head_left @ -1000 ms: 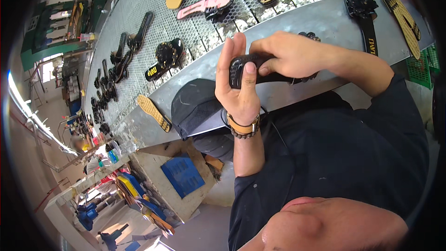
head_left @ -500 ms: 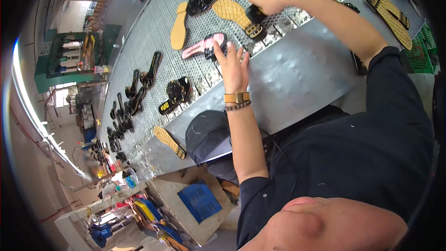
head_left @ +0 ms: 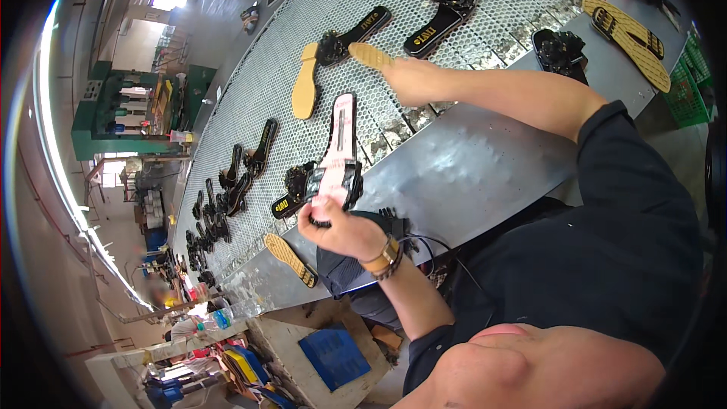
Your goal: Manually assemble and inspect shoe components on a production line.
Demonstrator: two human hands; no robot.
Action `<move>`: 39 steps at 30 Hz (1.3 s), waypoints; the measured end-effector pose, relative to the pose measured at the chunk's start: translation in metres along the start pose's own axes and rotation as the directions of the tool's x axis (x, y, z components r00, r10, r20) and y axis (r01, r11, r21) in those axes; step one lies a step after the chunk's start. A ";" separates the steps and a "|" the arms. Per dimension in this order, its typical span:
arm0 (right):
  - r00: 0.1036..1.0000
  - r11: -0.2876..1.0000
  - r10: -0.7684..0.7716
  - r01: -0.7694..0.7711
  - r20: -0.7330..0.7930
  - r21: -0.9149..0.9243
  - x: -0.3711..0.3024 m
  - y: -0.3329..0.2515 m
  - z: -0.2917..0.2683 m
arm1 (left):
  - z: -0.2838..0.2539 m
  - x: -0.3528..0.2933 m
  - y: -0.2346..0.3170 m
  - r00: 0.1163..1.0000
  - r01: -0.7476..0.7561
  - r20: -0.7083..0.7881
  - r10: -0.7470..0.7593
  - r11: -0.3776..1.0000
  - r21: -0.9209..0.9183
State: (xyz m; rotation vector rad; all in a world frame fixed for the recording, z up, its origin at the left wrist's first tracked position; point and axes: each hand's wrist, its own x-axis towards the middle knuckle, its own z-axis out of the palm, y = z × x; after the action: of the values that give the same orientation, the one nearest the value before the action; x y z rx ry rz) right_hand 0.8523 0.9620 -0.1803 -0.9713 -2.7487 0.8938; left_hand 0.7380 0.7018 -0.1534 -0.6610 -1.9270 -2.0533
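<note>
My left hand [head_left: 341,229] grips a sandal [head_left: 333,159] by its strapped toe end. The sandal is held bottom up over the table edge, its pink underside showing and black straps at its sides. My right hand [head_left: 415,81] is closed over the near part of a tan textured sole [head_left: 369,56], with its fingers partly hidden. To the left of that sole lies a smooth tan sole [head_left: 305,85], close to a black sandal [head_left: 356,35] with a fluffy upper. Another black sandal [head_left: 441,21] lies beyond my right hand.
The mesh-topped conveyor [head_left: 280,106] has a bare metal ledge [head_left: 485,144] along my side. Several black sandals [head_left: 242,174] lie farther left. A tan sole [head_left: 291,259] rests on the ledge, and a pair of tan soles [head_left: 628,42] lies right, by a green crate [head_left: 687,83].
My left hand has picked up the pink-bottomed sandal and turned it, bringing it toward me. My right hand has moved from a black sandal to the tan textured sole. The view has shifted.
</note>
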 end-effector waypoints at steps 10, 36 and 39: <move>0.977 0.931 -0.193 0.213 0.095 -0.297 -0.171 0.000 0.001 | -0.054 -0.005 0.019 0.842 0.529 0.461 -0.280 0.599 -0.601; 0.876 0.697 -0.153 -0.232 0.457 0.678 -0.209 -0.070 -0.018 | -0.018 -0.080 0.046 0.796 0.450 0.593 -0.124 0.775 -0.443; 0.909 0.734 -0.132 -0.178 0.395 0.656 -0.211 -0.068 -0.012 | -0.016 -0.086 0.045 0.789 0.467 0.603 -0.116 0.751 -0.467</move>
State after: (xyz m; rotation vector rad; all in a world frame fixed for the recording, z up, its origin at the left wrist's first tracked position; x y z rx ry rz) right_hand 0.9860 0.7986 -0.1110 -0.7100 -2.3018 2.1311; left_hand 0.8317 0.6714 -0.1561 -1.2578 -1.6777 -3.0100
